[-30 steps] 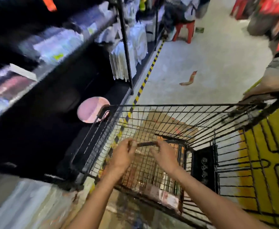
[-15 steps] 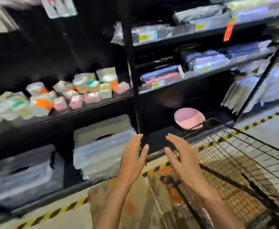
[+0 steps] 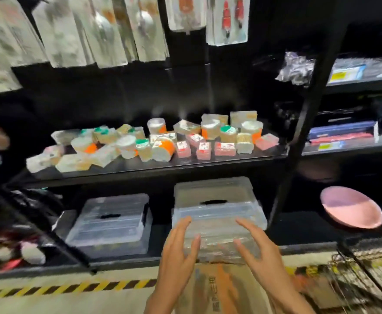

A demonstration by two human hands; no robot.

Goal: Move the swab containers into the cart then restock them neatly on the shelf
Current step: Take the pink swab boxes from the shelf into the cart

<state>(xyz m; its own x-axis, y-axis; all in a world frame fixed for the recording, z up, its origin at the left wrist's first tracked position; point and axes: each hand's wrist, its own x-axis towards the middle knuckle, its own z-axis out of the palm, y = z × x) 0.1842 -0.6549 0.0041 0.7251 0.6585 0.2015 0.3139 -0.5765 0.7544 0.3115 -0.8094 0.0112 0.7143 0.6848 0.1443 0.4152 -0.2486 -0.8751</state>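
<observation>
A black shelf unit (image 3: pixel 153 165) filled the dim shop aisle. Two clear lidded bins (image 3: pixel 110 223) sat low. Many jumbled swab containers (image 3: pixel 162 143) crowded the middle shelf. Left hand (image 3: pixel 176 254) and right hand (image 3: pixel 260 257) hovered with fingers relaxed, grasping nothing.

A shop aisle: black metal shelving (image 3: pixel 208 160) carries heaped swab containers (image 3: pixel 162 141), yellow price labels (image 3: pixel 339 75) sit on shelf edges at the right, packaged goods hang from pegs (image 3: pixel 227 19) above, and a wire shopping cart (image 3: pixel 371 268) stands at the lower right on hazard-striped floor (image 3: pixel 72 287).
</observation>
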